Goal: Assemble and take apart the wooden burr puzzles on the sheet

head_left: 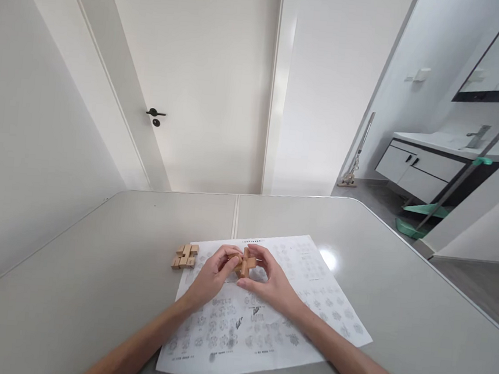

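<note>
A wooden interlocking puzzle (245,265) made of short bars is held between my two hands, just above a printed sheet. My left hand (218,268) is closed on its left side, thumb lying over the near bars. From the right, my right hand (270,276) grips it with fingers at the top and thumb near the bottom. The fingers hide part of the bars. Under both hands lies the white instruction sheet (257,342), covered in small grey diagrams too fine to read. Left of my left hand, another group of wooden puzzle pieces (185,256) rests at the sheet's edge.
The pale grey table (106,267) has a seam down its middle and a rounded far right corner. Beyond it stands a white door (210,79) with a black handle (155,112). At the right are a sink cabinet (424,164), a mop (359,153) and a green dustpan (410,228).
</note>
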The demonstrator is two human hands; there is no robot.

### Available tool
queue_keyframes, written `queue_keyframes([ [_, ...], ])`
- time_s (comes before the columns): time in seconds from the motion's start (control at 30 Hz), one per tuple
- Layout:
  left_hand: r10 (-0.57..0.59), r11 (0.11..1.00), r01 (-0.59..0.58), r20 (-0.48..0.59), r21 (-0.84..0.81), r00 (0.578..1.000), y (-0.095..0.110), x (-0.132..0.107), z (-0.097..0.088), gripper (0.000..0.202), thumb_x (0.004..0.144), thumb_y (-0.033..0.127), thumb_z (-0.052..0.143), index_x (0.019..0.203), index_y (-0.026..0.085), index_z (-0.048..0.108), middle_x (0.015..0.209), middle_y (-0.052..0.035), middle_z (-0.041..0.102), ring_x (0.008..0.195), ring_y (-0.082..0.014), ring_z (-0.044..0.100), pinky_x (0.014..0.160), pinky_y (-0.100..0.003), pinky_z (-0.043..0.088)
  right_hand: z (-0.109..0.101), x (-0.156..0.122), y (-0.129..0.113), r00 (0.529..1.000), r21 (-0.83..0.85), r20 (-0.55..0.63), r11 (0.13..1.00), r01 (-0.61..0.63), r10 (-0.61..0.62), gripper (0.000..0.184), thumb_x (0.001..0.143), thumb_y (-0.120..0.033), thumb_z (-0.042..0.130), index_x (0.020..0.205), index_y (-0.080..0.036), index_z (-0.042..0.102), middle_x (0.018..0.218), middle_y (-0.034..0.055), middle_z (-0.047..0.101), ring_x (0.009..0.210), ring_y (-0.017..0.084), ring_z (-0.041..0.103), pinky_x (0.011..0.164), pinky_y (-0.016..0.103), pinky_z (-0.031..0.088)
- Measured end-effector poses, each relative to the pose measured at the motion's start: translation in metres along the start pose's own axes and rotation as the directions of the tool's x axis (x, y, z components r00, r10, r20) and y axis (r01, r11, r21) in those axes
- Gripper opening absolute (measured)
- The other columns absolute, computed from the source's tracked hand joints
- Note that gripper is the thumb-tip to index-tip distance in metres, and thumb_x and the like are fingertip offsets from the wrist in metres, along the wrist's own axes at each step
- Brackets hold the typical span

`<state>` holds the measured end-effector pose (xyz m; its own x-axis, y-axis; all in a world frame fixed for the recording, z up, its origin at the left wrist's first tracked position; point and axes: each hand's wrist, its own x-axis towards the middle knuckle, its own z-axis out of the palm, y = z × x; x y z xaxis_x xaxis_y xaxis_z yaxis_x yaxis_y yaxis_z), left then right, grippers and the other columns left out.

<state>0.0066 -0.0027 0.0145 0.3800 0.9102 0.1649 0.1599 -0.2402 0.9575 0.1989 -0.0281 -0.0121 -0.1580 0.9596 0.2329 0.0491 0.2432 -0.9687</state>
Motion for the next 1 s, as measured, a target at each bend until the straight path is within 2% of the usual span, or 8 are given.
queue_keyframes([
  [0.17, -0.015, 0.998, 0.016, 0.014, -0.055, 1.0, 0.0032, -0.0001, -0.0007, 0.028, 0.098, 0.048, 0.056, 0.103, 0.022, 0.066, 0.131, -0.0101, 0.062, 0.109, -0.0245, 0.065, 0.094, -0.038, 0.055, -0.0008, 0.0014, 0.0, 0.999, -0.003, 0.031, 1.0, 0.018, -0.018, 0.075, 0.073, -0.043, 0.088, 0.137, -0.03, 0.053, 0.14, 0.01, 0.057, 0.123, 0.029, 0.061, 0.104, 0.049, 0.052],
  [0.33, -0.049, 0.993, 0.05, 0.017, -0.108, 0.999, 0.0064, -0.001, 0.0015, 0.028, 0.098, 0.048, 0.057, 0.103, 0.023, 0.067, 0.153, -0.0088, 0.05, 0.122, -0.0281, 0.062, 0.1, -0.041, 0.054, -0.0006, 0.0028, -0.0007, 0.999, 0.017, 0.034, 0.999, 0.032, -0.033, 0.072, 0.073, -0.042, 0.088, 0.134, -0.029, 0.053, 0.138, 0.0094, 0.059, 0.121, 0.028, 0.062, 0.104, 0.048, 0.052],
  [0.5, -0.034, 0.998, 0.033, -0.01, -0.045, 0.999, 0.0046, 0.0002, 0.0013, 0.028, 0.098, 0.049, 0.058, 0.102, 0.023, 0.068, 0.151, -0.0095, 0.052, 0.133, -0.0294, 0.055, 0.104, -0.042, 0.052, -0.0007, 0.0021, -0.0006, 0.999, 0.019, 0.043, 1.0, 0.023, -0.024, 0.071, 0.072, -0.04, 0.089, 0.133, -0.028, 0.054, 0.136, 0.0094, 0.06, 0.123, 0.028, 0.062, 0.107, 0.047, 0.051],
  [0.73, -0.038, 0.998, 0.037, -0.024, -0.057, 0.999, 0.0007, 0.0013, 0.0016, 0.026, 0.097, 0.045, 0.06, 0.105, 0.022, 0.07, 0.147, -0.0106, 0.059, 0.118, -0.0282, 0.066, 0.101, -0.043, 0.053, 0.0043, -0.001, -0.0039, 0.986, 0.221, 0.147, 0.969, -0.11, 0.078, 0.067, 0.08, -0.038, 0.084, 0.135, -0.026, 0.047, 0.114, 0.0076, 0.073, 0.109, 0.026, 0.072, 0.1, 0.05, 0.056],
  [1.0, 0.044, 0.999, -0.043, -0.058, 0.034, 0.997, 0.0025, -0.0027, 0.0056, 0.026, 0.1, 0.044, 0.054, 0.105, 0.022, 0.067, 0.15, -0.0099, 0.056, 0.111, -0.0252, 0.07, 0.093, -0.038, 0.058, 0.0039, -0.0019, -0.0036, 0.976, 0.313, 0.218, 0.946, -0.086, 0.017, 0.073, 0.082, -0.035, 0.083, 0.141, -0.028, 0.04, 0.113, 0.0064, 0.073, 0.121, 0.026, 0.066, 0.104, 0.05, 0.052],
])
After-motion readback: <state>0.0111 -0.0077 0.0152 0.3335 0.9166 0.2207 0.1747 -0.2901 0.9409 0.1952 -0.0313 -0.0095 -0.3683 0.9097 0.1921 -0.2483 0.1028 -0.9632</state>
